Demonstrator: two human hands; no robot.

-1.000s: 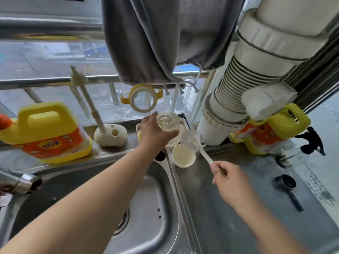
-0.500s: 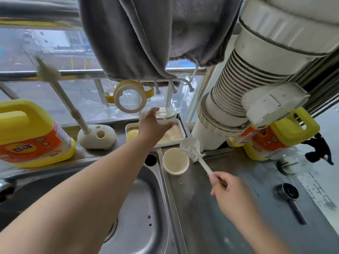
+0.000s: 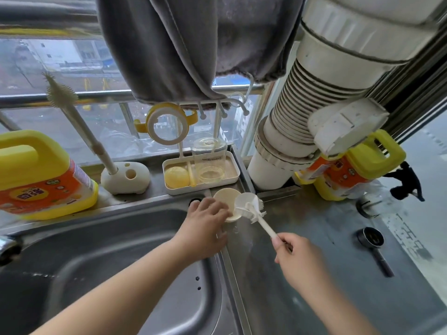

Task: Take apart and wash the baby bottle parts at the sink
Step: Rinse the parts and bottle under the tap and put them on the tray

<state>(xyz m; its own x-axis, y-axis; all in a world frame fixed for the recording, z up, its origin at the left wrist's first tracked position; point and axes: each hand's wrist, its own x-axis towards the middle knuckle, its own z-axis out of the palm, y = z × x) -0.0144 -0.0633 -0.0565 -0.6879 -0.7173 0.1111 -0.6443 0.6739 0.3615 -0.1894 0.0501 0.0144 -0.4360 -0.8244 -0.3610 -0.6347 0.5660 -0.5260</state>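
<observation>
The clear glass bottle body (image 3: 209,160) stands upside down on a peg of the cream drying rack tray (image 3: 231,182) behind the sink. A cream round bottle cap (image 3: 224,199) lies on the sink's back rim. My left hand (image 3: 205,221) reaches over it, fingers curled on the cap's near edge. My right hand (image 3: 296,255) grips the handle of a white brush (image 3: 251,206), whose head rests over the cap. A yellow-handled collar ring (image 3: 167,126) hangs on the rack, and a yellow part (image 3: 176,177) lies in the tray.
The steel sink basin (image 3: 116,274) lies lower left, with the tap (image 3: 7,245) at the left edge. Yellow detergent jugs stand at left (image 3: 41,175) and right (image 3: 358,170). A silicone brush (image 3: 72,122) stands in its holder. A grey cloth (image 3: 193,44) hangs overhead. A black scoop (image 3: 372,243) lies on the counter.
My left hand set the glass bottle body upside down on the rack, let go, and came down to the cream cap. The brush in my right hand moved over the cap.
</observation>
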